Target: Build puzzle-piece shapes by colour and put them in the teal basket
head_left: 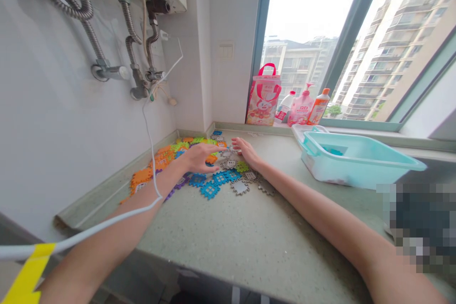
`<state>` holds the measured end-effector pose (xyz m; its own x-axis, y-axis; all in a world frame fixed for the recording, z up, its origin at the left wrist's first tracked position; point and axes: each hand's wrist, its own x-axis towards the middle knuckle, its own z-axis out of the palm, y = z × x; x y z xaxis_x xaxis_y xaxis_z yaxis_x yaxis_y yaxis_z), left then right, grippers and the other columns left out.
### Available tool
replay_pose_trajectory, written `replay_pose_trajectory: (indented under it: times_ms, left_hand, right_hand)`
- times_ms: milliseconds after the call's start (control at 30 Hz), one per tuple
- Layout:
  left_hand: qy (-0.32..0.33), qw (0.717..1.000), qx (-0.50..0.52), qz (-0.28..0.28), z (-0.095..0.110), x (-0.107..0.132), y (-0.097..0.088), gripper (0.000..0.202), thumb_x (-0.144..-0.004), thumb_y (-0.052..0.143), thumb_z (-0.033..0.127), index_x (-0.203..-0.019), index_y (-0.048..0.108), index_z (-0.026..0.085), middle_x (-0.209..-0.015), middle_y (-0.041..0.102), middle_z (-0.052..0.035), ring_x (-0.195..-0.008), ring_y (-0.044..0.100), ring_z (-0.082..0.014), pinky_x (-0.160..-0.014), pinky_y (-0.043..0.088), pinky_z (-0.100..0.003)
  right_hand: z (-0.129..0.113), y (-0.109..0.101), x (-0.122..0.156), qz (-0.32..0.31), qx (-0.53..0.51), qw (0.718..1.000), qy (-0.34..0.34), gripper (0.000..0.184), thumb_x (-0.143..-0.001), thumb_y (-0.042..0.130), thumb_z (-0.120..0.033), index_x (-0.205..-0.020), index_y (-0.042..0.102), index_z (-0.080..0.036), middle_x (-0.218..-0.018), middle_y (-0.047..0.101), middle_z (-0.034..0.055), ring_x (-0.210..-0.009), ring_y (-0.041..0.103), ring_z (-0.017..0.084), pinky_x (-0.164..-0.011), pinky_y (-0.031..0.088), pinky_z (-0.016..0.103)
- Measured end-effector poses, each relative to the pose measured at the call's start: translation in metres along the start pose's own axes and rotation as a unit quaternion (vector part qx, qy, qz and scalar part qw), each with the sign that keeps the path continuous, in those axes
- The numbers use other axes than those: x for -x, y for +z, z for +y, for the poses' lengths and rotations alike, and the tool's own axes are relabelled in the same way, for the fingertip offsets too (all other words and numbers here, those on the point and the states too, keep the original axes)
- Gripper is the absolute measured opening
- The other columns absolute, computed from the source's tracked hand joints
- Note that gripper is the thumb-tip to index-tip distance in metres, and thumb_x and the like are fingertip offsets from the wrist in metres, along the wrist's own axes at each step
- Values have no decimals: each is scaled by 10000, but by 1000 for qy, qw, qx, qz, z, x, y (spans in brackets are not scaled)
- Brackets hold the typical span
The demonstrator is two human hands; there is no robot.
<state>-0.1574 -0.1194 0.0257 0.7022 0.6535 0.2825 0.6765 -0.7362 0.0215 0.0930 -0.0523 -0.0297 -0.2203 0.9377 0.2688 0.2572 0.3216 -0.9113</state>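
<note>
Fingers (pixel 241 143) of left hand (pixel 195 157) and right hand (pixel 249 153) open among coloured tiles (pixel 240 187) on speckled desk (pixel 213 232); teal tub (pixel 356 168) at right, window (pixel 306 4) behind, metal hoses (pixel 93 40) along left wall (pixel 71 128).

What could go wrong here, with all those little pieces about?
The white cable crosses in front of the left forearm in this view; it might snag if that arm lifts.

The puzzle pieces lie crowded around the left hand and right hand, so a sweeping wrist could scatter some.
</note>
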Motion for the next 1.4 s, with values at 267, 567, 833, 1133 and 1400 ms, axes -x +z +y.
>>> replay_pose_trajectory:
  times_ms: [267, 567, 833, 1133, 1400]
  left_hand:
    - [-356, 927, -107, -44, -44, 7, 33, 876, -971, 352, 756, -1626, 402, 176, -1692, 316, -216, -1564, 259, -448, -1234, 213, -617]
    - [-409, 901, -140, -15, -67, 19, 26, 1037, -782, 433, 940, -1445, 596, 160, -1412, 628, -257, -1330, 543, -445, -1095, 410, -546]
    - [-418, 898, -135, -23, -82, 17, 27, 1021, -762, 427, 946, -1398, 665, 183, -1631, 419, -228, -1449, 383, -494, -1146, 312, -599]
    - [-395, 901, -138, 115, -80, 16, 23, 855, -898, 509, 772, -1464, 538, 132, -1441, 588, -236, -1341, 517, -410, -1113, 381, -527]
    - [-206, 920, 15, 333, -71, 14, 7, 119, -937, 666, 270, -1026, 600, 227, -1007, 704, -39, -915, 675, -209, -893, 526, -334]
  right_hand:
    - [0, 6, 7, -123, 175, 971, -111, 202, -900, 663, -282, -1030, 802, -214, -1124, 791, 50, -1090, 701, 248, -1038, 496, 380]
    - [-4, 6, 10, -123, 207, 963, -124, 193, -910, 656, -237, -1030, 808, -234, -1165, 781, 44, -1122, 695, 242, -1038, 502, 378]
    - [-5, 7, 11, -123, 215, 959, -138, 181, -910, 661, -219, -1010, 812, -224, -1149, 787, 48, -1104, 707, 236, -1022, 502, 364]
    - [0, 7, 9, -114, 201, 965, -127, 200, -917, 675, -241, -1073, 799, -224, -1184, 782, 46, -1124, 706, 244, -1035, 513, 384]
    - [3, 9, 9, -98, 170, 974, -113, 339, -926, 678, -248, -1260, 736, -235, -1225, 768, 62, -1110, 718, 244, -1039, 543, 416]
